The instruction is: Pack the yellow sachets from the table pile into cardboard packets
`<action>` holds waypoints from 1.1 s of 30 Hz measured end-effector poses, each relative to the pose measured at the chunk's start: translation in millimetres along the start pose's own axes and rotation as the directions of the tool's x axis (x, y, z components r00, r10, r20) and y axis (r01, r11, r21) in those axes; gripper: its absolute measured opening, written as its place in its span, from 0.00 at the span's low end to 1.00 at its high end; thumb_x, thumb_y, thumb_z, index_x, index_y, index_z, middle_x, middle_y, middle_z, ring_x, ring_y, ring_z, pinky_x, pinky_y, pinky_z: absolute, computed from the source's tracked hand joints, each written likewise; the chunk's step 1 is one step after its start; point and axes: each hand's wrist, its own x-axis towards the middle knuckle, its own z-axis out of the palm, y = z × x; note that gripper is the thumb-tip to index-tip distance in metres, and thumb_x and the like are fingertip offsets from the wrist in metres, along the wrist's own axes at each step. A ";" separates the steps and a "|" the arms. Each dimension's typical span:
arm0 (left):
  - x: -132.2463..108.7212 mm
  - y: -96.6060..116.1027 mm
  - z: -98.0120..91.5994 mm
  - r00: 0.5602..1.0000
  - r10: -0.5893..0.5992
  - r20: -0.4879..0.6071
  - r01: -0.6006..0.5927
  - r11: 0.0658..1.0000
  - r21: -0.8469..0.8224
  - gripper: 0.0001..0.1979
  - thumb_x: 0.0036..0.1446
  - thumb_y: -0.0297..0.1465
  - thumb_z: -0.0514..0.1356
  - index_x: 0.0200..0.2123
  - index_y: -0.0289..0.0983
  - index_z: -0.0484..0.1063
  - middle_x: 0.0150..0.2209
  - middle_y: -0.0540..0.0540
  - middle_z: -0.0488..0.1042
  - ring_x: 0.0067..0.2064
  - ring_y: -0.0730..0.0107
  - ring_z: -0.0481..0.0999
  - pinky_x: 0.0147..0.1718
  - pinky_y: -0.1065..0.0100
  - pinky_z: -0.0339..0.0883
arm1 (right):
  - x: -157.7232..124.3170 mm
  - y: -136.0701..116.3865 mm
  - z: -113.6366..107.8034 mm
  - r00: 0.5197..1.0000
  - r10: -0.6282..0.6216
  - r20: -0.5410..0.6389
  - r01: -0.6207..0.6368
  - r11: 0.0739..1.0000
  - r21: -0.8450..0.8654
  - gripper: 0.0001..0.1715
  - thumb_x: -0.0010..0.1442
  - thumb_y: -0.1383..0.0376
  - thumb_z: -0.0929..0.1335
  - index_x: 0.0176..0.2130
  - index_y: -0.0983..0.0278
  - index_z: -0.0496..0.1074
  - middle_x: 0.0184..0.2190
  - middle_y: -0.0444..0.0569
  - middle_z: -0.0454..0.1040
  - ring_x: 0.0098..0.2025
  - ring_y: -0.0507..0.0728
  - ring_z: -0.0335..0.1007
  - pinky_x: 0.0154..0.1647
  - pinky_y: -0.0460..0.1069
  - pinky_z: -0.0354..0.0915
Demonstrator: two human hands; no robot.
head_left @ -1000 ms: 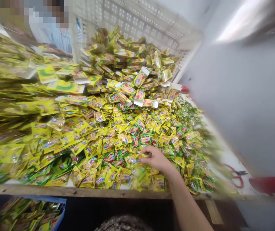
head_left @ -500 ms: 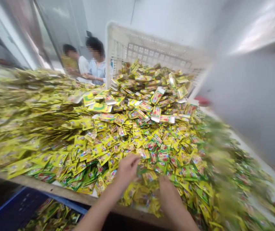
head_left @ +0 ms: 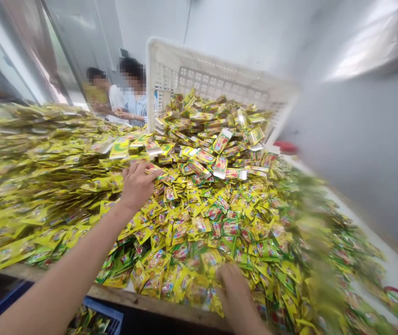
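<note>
My left hand [head_left: 138, 184] reaches to the edge of the heap of small boxes. Its fingers and thumb close around a small yellow carton [head_left: 154, 168], most of which the hand covers. Low over the front of the pile, my right hand [head_left: 234, 284] is smeared by motion, and its fingertips are hard to make out. It is nearest to the yellow sachets [head_left: 195, 288] by the table's front edge. Yellow and green sachets [head_left: 228, 225] lie spread between the two hands.
A tipped white plastic basket [head_left: 220, 74] stands behind, with cartons [head_left: 202, 156] spilling from it. More yellow packets [head_left: 45, 163] are heaped at left. Below the table edge [head_left: 143, 300] is a blue crate [head_left: 115, 316]. Co-workers [head_left: 136, 100] are at the back left.
My left hand has moved up and left from the sachets to the cartons and closed around one. My right hand has shifted slightly down. The view has turned a little.
</note>
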 end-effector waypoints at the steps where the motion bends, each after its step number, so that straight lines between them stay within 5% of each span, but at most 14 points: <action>1: -12.2 13.1 1.8 1.000 0.018 0.002 -0.018 1.000 -0.011 0.17 0.62 0.21 0.50 0.51 0.30 0.73 0.50 0.44 0.65 0.56 0.57 0.62 0.52 0.58 0.54 | -2.2 3.0 0.9 1.000 -0.010 0.000 0.010 0.999 0.044 0.13 0.50 0.77 0.64 0.35 0.61 0.67 0.35 0.48 0.71 0.39 0.59 0.67 0.40 0.49 0.60; 4: -71.1 66.5 15.4 0.983 0.152 0.102 -0.140 0.984 -0.111 0.21 0.59 0.24 0.56 0.53 0.47 0.72 0.47 0.48 0.68 0.41 0.70 0.71 0.39 0.70 0.64 | -1.5 18.1 -2.3 0.998 0.032 -0.058 -0.018 0.972 0.233 0.15 0.54 0.73 0.65 0.42 0.61 0.68 0.37 0.48 0.73 0.39 0.58 0.68 0.40 0.49 0.61; 6: -120.8 104.5 30.7 0.905 0.324 0.277 -0.236 0.922 -0.308 0.32 0.54 0.18 0.54 0.58 0.53 0.67 0.52 0.47 0.69 0.35 0.75 0.73 0.33 0.75 0.67 | 4.6 30.0 -10.4 0.985 0.121 -0.127 -0.070 0.936 0.345 0.16 0.56 0.68 0.67 0.46 0.62 0.69 0.33 0.47 0.73 0.35 0.57 0.68 0.35 0.48 0.61; 8: -165.6 133.3 47.8 0.848 0.362 0.387 -0.144 0.860 -0.489 0.40 0.49 0.13 0.50 0.62 0.53 0.61 0.58 0.44 0.67 0.45 0.67 0.75 0.41 0.70 0.70 | 12.3 38.4 -20.5 0.957 0.225 -0.182 -0.131 0.898 0.420 0.15 0.58 0.62 0.68 0.46 0.62 0.70 0.25 0.42 0.68 0.27 0.54 0.64 0.27 0.46 0.58; 11: -203.2 149.6 69.2 0.826 0.270 0.495 0.124 0.769 -0.627 0.39 0.50 0.14 0.47 0.61 0.51 0.62 0.63 0.43 0.62 0.61 0.58 0.66 0.55 0.59 0.65 | 22.7 38.2 -29.0 0.931 0.280 -0.236 -0.124 0.848 0.515 0.15 0.59 0.59 0.68 0.45 0.63 0.70 0.22 0.39 0.64 0.24 0.53 0.60 0.23 0.45 0.55; 15: -200.6 146.9 80.5 0.758 0.064 0.649 0.520 0.540 -0.662 0.23 0.59 0.24 0.49 0.50 0.47 0.76 0.62 0.43 0.66 0.63 0.54 0.64 0.60 0.52 0.57 | 34.5 23.4 -18.2 0.934 0.202 -0.296 -0.013 0.845 0.534 0.15 0.59 0.63 0.68 0.47 0.61 0.69 0.37 0.46 0.74 0.38 0.56 0.70 0.38 0.48 0.65; 19: -187.5 160.0 84.9 0.663 -0.208 0.719 0.746 0.259 -0.614 0.15 0.52 0.35 0.63 0.44 0.39 0.78 0.48 0.39 0.77 0.51 0.51 0.75 0.51 0.54 0.68 | 44.1 14.3 -1.6 0.925 0.119 -0.360 0.046 0.907 0.418 0.13 0.61 0.67 0.67 0.47 0.60 0.69 0.44 0.48 0.74 0.47 0.58 0.69 0.49 0.51 0.63; 22: -185.2 174.0 92.8 0.618 -0.326 0.715 0.769 0.062 -0.637 0.30 0.43 0.34 0.69 0.52 0.37 0.70 0.39 0.42 0.79 0.41 0.56 0.79 0.40 0.60 0.74 | 47.2 11.6 -1.6 0.898 0.087 -0.431 0.089 0.923 0.373 0.13 0.62 0.67 0.66 0.48 0.61 0.69 0.45 0.49 0.74 0.48 0.58 0.69 0.51 0.52 0.62; 25: -188.1 180.3 100.2 0.617 -0.410 0.672 0.727 -0.029 -0.686 0.31 0.44 0.34 0.69 0.54 0.37 0.69 0.46 0.41 0.77 0.49 0.56 0.76 0.46 0.60 0.71 | 46.0 7.2 -11.3 0.907 -0.020 -0.422 0.175 0.926 0.333 0.13 0.63 0.68 0.65 0.49 0.60 0.69 0.45 0.50 0.73 0.49 0.57 0.68 0.52 0.51 0.63; 28: -196.8 182.7 103.1 0.610 -0.457 0.647 0.699 -0.072 -0.711 0.26 0.43 0.35 0.70 0.48 0.37 0.73 0.51 0.40 0.75 0.55 0.53 0.72 0.54 0.57 0.65 | 42.4 1.6 -21.7 0.941 -0.142 -0.306 0.237 0.924 0.300 0.15 0.61 0.70 0.66 0.48 0.59 0.71 0.43 0.49 0.73 0.47 0.57 0.69 0.50 0.50 0.64; 33: -214.8 189.9 96.2 0.632 -0.435 0.642 0.674 -0.100 -0.732 0.21 0.44 0.35 0.69 0.43 0.38 0.73 0.45 0.42 0.77 0.53 0.54 0.73 0.53 0.58 0.66 | 36.8 -7.8 -38.9 0.980 -0.178 -0.085 0.191 0.965 0.181 0.14 0.57 0.72 0.69 0.44 0.60 0.74 0.39 0.47 0.74 0.43 0.56 0.69 0.45 0.49 0.64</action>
